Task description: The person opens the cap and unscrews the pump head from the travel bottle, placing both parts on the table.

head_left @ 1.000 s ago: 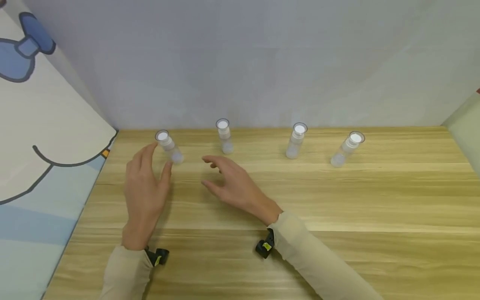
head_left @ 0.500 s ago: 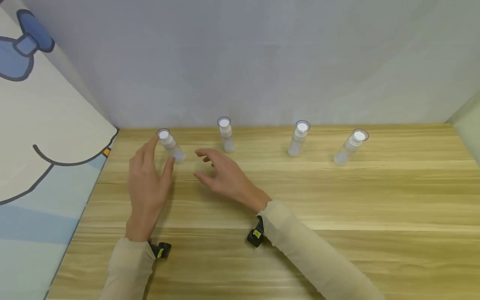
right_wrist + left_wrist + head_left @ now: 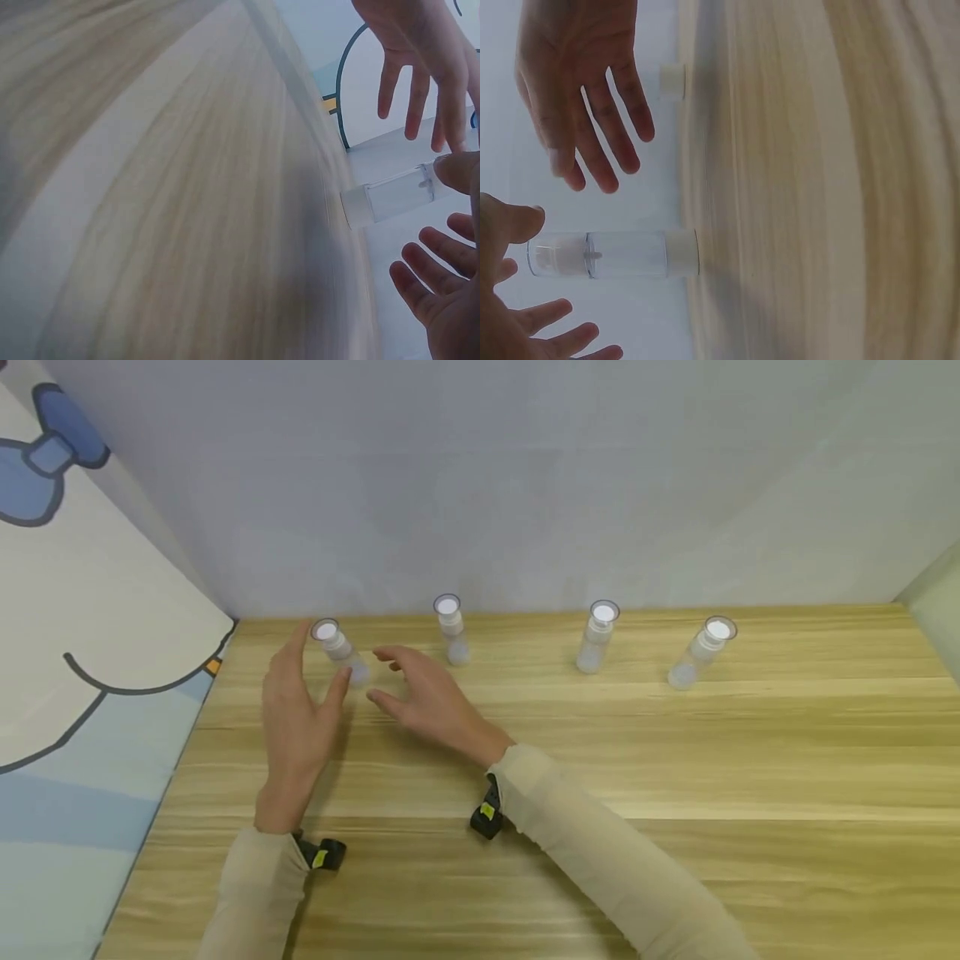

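A clear bottle with a white top and white base (image 3: pixel 341 649) stands upright at the table's back left; the left wrist view shows the same bottle (image 3: pixel 626 255) lying sideways in the picture. My left hand (image 3: pixel 296 727) is at its near left side, thumb and fingers spread around it without gripping. Whether the thumb touches it I cannot tell. My right hand (image 3: pixel 431 697) hovers just right of that bottle, fingers loosely bent, thumb apart, holding nothing. In the right wrist view the bottle (image 3: pixel 397 195) is partly covered by the right thumb (image 3: pixel 457 171).
More bottles of the same kind stand in a row along the back edge: one (image 3: pixel 452 631) beyond the right hand, another (image 3: pixel 597 637) further right, and one (image 3: pixel 702 652) at the far right. A pale grey wall (image 3: pixel 525 485) rises behind the wooden table (image 3: pixel 675 793).
My right hand has moved left and slightly away from me, closer to the leftmost bottle. My left hand has shifted slightly right around it. The bottles stand where they were.
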Tool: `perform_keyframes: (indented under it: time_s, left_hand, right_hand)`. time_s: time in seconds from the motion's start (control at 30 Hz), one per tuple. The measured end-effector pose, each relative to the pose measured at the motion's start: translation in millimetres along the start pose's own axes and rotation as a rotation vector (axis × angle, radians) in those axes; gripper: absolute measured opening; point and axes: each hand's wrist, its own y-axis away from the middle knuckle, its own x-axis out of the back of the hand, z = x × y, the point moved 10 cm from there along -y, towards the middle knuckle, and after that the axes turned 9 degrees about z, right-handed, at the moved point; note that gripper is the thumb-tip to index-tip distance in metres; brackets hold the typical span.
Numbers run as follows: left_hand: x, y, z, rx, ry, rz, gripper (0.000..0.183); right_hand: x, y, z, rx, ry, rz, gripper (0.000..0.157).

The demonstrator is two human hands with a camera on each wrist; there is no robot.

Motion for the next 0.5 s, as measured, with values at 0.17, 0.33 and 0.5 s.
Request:
perform_keyframes:
  time_s: [0.17, 0.33, 0.5]
  left_hand:
    - [-2.0, -4.9, -0.6, 0.012, 0.022, 0.009, 0.068]
    - [-5.8, -6.1, 0.5, 0.012, 0.052, 0.017, 0.066]
    - [-8.7, -3.1, -2.1, 0.032, 0.07, 0.015, 0.066]
  right_hand:
    - [-6.1, -11, 0, -0.016, 0.009, -0.001, 0.061]
    - [-8.2, -18, -1, -0.044, 0.011, 0.004, 0.064]
    - [-13.6, -20, 1, -0.078, 0.016, -0.003, 0.064]
